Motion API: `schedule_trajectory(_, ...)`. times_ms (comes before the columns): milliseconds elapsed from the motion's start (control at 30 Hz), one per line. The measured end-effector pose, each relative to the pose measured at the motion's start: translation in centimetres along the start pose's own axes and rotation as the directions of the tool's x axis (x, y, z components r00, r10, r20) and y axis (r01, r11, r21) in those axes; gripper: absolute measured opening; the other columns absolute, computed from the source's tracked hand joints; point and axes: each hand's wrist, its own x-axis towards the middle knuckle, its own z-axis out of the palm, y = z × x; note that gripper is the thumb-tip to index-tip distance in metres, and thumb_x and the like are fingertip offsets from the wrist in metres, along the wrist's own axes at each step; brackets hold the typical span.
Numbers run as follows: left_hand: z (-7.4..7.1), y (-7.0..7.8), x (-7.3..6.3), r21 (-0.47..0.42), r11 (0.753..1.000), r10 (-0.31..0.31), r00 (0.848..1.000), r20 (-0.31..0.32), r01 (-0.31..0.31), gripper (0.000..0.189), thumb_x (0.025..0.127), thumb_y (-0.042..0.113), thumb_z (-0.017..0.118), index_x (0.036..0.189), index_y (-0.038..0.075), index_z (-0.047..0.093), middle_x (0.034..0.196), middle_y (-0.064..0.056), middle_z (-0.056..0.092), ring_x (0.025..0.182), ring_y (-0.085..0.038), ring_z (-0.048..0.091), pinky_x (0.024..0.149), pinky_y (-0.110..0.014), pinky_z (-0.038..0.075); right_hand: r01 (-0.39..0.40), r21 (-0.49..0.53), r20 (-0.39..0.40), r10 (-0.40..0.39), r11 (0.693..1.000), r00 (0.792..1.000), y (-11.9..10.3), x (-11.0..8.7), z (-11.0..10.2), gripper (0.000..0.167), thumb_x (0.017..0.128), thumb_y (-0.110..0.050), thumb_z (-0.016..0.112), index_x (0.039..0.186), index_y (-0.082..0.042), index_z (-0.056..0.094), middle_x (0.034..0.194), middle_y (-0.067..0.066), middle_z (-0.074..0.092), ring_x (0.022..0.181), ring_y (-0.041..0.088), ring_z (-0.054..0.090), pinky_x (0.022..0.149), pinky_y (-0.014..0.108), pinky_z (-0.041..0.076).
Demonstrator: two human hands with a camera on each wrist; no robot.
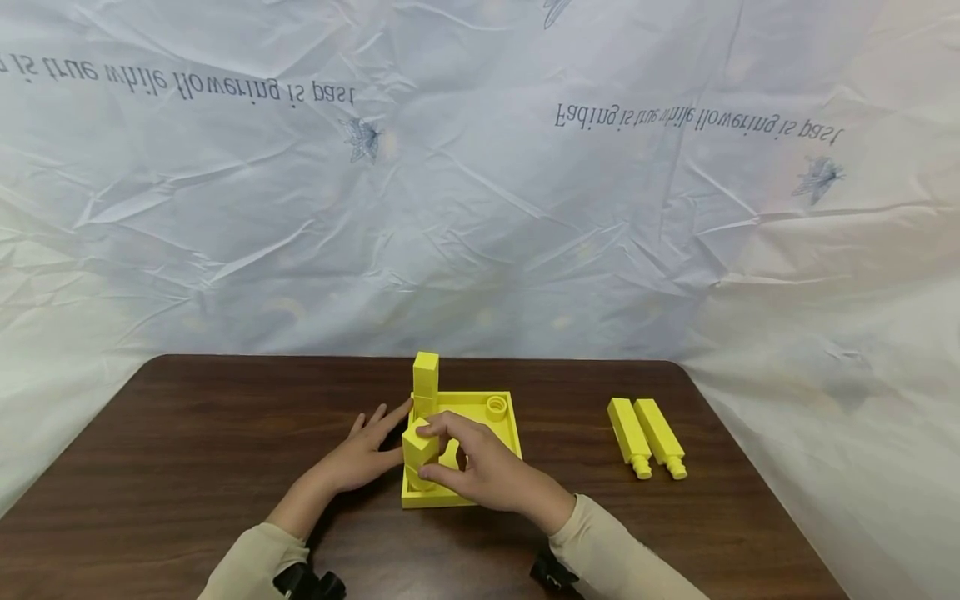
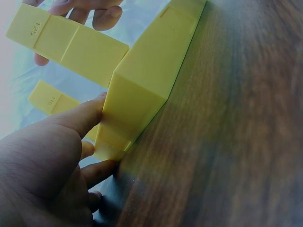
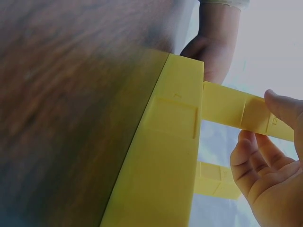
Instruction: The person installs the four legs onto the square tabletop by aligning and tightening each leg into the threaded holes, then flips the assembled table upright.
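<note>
A square yellow tray (image 1: pixel 459 498) with a low rim sits on the table. Two square yellow posts stand upright along its left side. My right hand (image 1: pixel 491 467) pinches the near post (image 1: pixel 417 454) between thumb and fingers; in the left wrist view this post (image 2: pixel 71 42) bears the number 125. Behind it stands the far post (image 1: pixel 426 375), which no hand touches. My left hand (image 1: pixel 363 454) has its fingers spread and rests against the tray's left wall, as the left wrist view also shows. A round yellow socket (image 1: pixel 496 407) shows in the tray's far right corner.
Two more yellow posts (image 1: pixel 628 433) (image 1: pixel 660 435) lie side by side on the right of the brown table (image 1: pixel 187 467), their threaded ends toward me. A pale printed sheet (image 1: pixel 480 208) hangs behind the table's far edge.
</note>
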Motion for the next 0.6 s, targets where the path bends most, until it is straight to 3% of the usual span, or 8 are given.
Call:
schedule_trajectory(233,-0.03,0.08,-0.09,-0.014,1.0,-0.019,1.0,0.004,0.019,0.083,0.106,0.046,0.064,0.171,0.016,0.022,0.172,-0.023,0.021,0.159,-0.048,-0.006,0.119,-0.077,-0.006,0.026,-0.001,-0.018,-0.026,1.0,1.0,0.03,0.06,0.2,0.03,0.099,-0.006,0.075,0.123,-0.012,0.057,0.13,0.01,0.065,0.088,0.017,0.059,0.058,0.035,0.056)
schedule_trajectory(367,-0.04,0.07,-0.04,-0.007,1.0,-0.009,1.0,0.004,0.009,0.083,0.106,0.046,0.064,0.171,0.015,0.022,0.172,-0.023,0.022,0.159,-0.048,-0.005,0.12,-0.076,-0.007,0.041,-0.008,-0.025,-0.041,0.999,0.999,-0.05,0.08,0.22,0.032,0.099,-0.004,0.075,0.123,-0.012,0.056,0.13,0.01,0.063,0.087,0.01,0.058,0.057,0.03,0.055)
schedule_trajectory(600,-0.09,0.08,-0.01,0.002,1.0,0.003,1.0,0.005,-0.003,0.083,0.106,0.045,0.064,0.17,0.014,0.023,0.171,-0.023,0.024,0.159,-0.048,-0.003,0.12,-0.074,-0.009,0.041,-0.003,-0.024,-0.041,0.999,0.999,0.05,0.06,0.21,0.031,0.1,-0.004,0.074,0.124,-0.011,0.056,0.129,0.01,0.063,0.088,0.01,0.059,0.061,0.024,0.054)
